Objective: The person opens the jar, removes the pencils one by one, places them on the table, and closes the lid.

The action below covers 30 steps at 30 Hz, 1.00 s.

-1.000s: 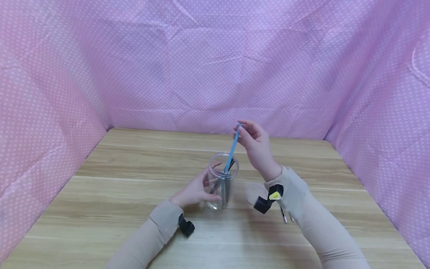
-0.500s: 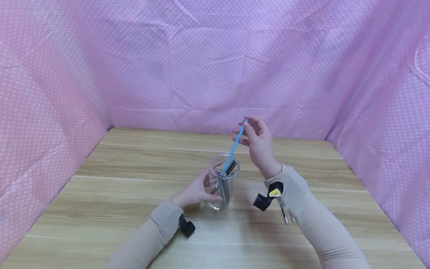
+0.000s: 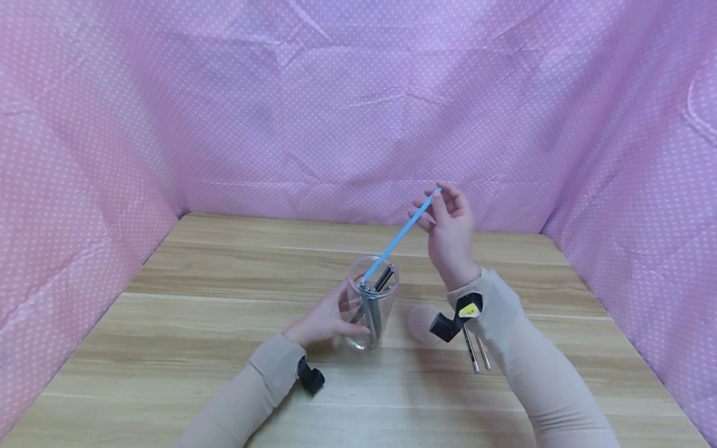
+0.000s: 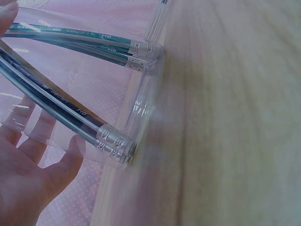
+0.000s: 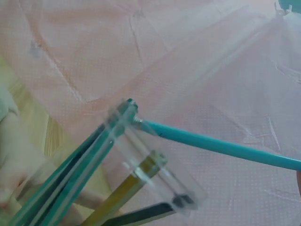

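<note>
Between bench (image 3: pixel 252 261) edges, your left hand (image 3: pixel 325 317) grips the cup (image 3: pixel 386 311); your right hand (image 3: pixel 450 233) pinches the blue pencil (image 3: pixel 401 234), likely light, stiff, aptly endwise.

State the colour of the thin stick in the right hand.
The thin stick is light blue; the head view shows it best.

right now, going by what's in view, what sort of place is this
Probably a tabletop recording booth: pink dotted fabric hangs behind and on both sides of the wooden table, and two black wrist cameras are in view.
</note>
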Available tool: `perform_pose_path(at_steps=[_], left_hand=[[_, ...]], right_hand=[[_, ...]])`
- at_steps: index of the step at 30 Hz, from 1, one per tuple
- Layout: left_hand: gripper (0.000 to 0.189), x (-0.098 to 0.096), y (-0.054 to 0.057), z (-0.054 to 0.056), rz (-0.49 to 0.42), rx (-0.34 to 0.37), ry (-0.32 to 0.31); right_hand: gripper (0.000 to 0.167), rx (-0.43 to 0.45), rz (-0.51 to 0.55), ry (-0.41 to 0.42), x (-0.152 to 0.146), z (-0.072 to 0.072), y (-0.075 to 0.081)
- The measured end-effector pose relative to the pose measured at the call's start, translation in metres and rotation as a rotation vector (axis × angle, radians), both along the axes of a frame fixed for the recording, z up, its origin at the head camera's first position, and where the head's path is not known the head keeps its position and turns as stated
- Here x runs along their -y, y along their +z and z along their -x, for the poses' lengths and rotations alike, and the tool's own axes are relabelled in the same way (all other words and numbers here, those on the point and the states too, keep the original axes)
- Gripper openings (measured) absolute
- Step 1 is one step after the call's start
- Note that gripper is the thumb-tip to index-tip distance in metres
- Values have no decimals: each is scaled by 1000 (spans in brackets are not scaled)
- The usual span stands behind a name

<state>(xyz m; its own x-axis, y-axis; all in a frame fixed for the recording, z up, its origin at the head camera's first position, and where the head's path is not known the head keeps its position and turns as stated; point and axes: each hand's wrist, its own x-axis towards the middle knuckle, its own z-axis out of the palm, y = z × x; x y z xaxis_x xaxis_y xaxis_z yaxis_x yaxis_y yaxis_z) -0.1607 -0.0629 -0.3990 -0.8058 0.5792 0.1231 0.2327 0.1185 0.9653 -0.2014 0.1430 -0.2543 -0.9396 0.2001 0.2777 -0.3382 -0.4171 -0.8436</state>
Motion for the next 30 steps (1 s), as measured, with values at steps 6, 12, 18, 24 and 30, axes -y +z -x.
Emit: perform_pose_path(at_steps=[6, 12, 18, 24, 30], left_hand=[[104, 1, 1, -1, -7, 5, -5], [103, 1, 2, -2, -32, 17, -35], [104, 0, 3, -2, -26, 12, -30], [104, 1, 4, -2, -12, 30, -24], [104, 2, 3, -2, 1, 36, -17]], right_hand=[[13, 38, 100, -25, -8, 4, 5], [13, 76, 99, 48, -23, 3, 10], [13, 101, 29, 208, -47, 0, 9], [13, 142, -293, 284, -74, 0, -2], [14, 235, -607, 348, -108, 5, -27]])
